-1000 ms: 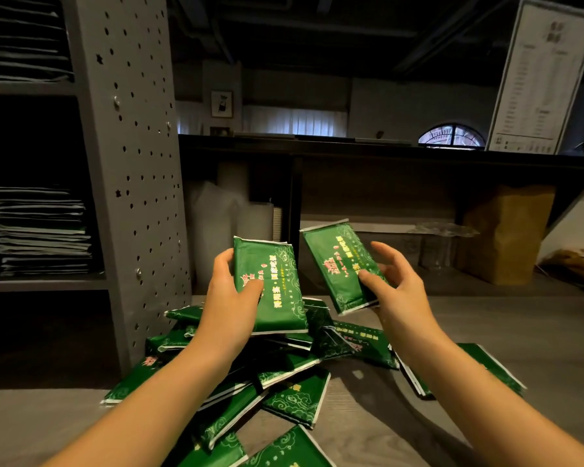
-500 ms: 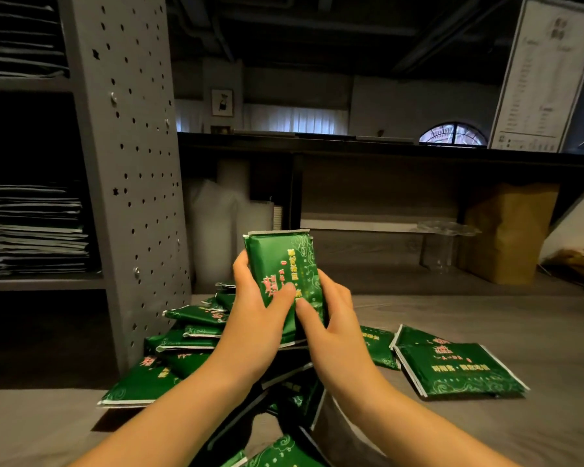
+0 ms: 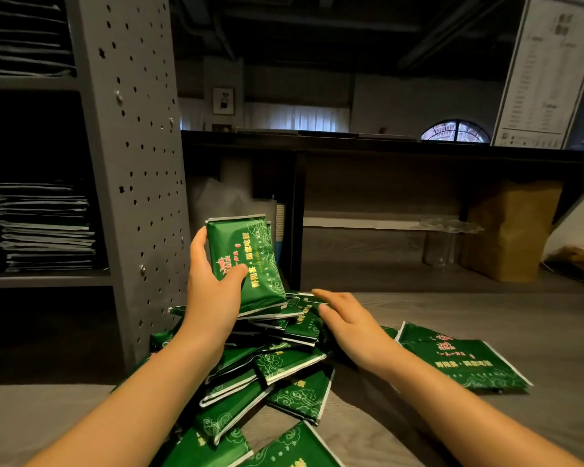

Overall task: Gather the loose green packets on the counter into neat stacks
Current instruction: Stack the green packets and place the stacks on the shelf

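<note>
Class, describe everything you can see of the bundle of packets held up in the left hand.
The bundle of packets is glossy green with pale swirl patterns, red and yellow print and pale sealed edges. It stands nearly upright, tilted slightly, above the loose pile. The left hand grips its lower left side, thumb across the front.

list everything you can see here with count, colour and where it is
held packets: small upright stack, count unclear, green, in the left hand
loose packets: many, green, jumbled pile on the counter by the post
set-aside packets: at least two, green, flat on the counter at right
counter: one, grey wood grain
post: one, grey, perforated, left of the pile
shelves: grey, far left, holding flat dark stacks
paper bag: one, brown, back right
sign: one, white, upper right
left hand: shut on the held packets
right hand: open, over the pile
</note>
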